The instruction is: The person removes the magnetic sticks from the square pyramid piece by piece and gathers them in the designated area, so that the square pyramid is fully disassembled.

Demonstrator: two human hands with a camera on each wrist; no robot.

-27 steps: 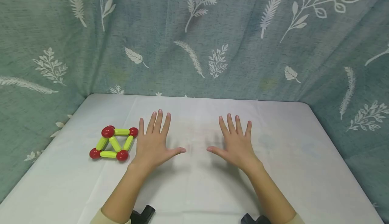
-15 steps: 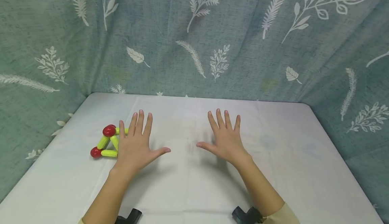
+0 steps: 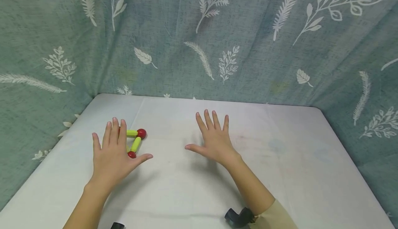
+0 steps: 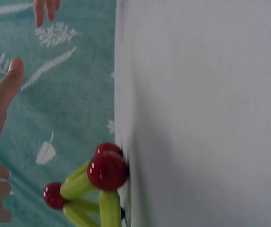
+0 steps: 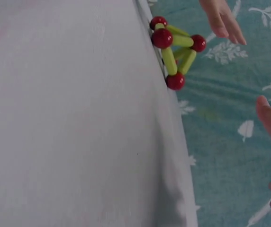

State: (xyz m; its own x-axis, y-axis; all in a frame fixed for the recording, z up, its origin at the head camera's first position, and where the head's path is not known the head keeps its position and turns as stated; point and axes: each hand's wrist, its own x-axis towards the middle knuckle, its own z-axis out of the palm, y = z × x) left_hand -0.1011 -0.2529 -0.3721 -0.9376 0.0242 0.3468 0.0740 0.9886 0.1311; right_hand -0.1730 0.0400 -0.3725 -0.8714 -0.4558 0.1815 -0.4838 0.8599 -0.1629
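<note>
A toy frame of yellow-green rods and red balls [image 3: 136, 144] sits on the left part of the white table. My left hand [image 3: 110, 160], fingers spread, is held over the table and covers much of the frame in the head view. The left wrist view shows the frame's red balls [image 4: 108, 171] beyond my thumb [image 4: 7, 90]. Near the middle, my right hand [image 3: 215, 145] is likewise spread and holds nothing. In the right wrist view the whole frame [image 5: 176, 52] stands upright in three dimensions, with my left fingers [image 5: 223, 21] near it.
A white cloth covers the table [image 3: 295, 173]. Behind it and along both sides hangs a green-blue curtain [image 3: 174, 25] with white leaf prints. A black strap-mounted piece [image 3: 238, 218] sits at my right wrist, by a beige sleeve [image 3: 273, 217].
Both hands have moved left, fingers still spread. My left hand has passed from beside the toy frame to in front of it, hiding its left part. The frame has stayed in place.
</note>
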